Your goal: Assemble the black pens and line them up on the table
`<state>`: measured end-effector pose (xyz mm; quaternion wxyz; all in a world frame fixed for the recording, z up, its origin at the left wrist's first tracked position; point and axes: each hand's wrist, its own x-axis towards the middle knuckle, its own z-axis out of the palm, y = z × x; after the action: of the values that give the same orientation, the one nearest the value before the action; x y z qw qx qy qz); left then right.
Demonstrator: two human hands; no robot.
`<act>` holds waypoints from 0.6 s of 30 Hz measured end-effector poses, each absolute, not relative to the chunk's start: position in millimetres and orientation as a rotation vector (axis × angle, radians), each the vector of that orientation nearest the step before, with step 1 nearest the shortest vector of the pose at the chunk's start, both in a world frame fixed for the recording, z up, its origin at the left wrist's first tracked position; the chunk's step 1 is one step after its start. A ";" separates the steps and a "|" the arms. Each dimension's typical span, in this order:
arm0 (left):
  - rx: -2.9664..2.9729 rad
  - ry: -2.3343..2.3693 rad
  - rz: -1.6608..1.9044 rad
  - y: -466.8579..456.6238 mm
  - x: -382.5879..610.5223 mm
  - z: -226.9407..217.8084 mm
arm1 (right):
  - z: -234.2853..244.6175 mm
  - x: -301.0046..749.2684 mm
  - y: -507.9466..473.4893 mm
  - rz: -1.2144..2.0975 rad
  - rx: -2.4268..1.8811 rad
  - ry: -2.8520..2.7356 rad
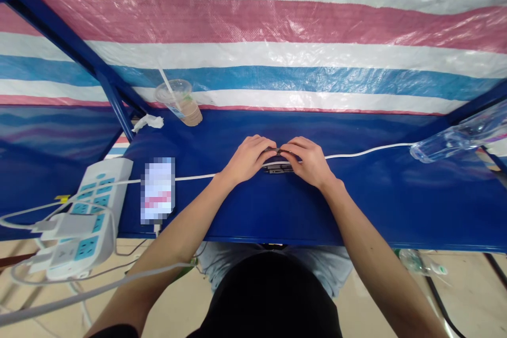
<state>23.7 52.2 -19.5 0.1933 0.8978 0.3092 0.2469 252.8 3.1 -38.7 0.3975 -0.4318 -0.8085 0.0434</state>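
My left hand (250, 158) and my right hand (307, 159) meet near the middle of the blue tabletop. Both have their fingers closed on a small dark piece (278, 151), mostly covered by the fingertips; its kind cannot be made out. Just below it, a flat dark grey object (280, 169) lies on the table, partly hidden by my right hand. A white cable (352, 155) runs across the table and passes by my hands, close over the grey object.
To the left are a phone (157, 190) with a blurred screen and a white power strip (114, 179) with plugs and cables. Farther back, a plastic cup (186, 105) with a straw tilts near a crumpled tissue (148, 122). A clear bottle (447, 142) lies at right. Striped sheeting (277, 21) hangs behind.
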 end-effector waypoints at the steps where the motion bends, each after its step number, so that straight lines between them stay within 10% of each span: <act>1: 2.517 0.877 0.690 52.5 23.6 -19.7 | -38.2 252.9 2.8 0.117 -1.097 -2.049; 18: 2.498 0.953 0.757 58.8 17.9 -19.6 | -42.4 261.1 8.3 0.083 -1.194 -2.006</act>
<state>17.9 58.8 -19.6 0.1806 0.8842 0.3374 0.2680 261.1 8.3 -42.4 0.3918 -0.4703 -0.7901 0.0327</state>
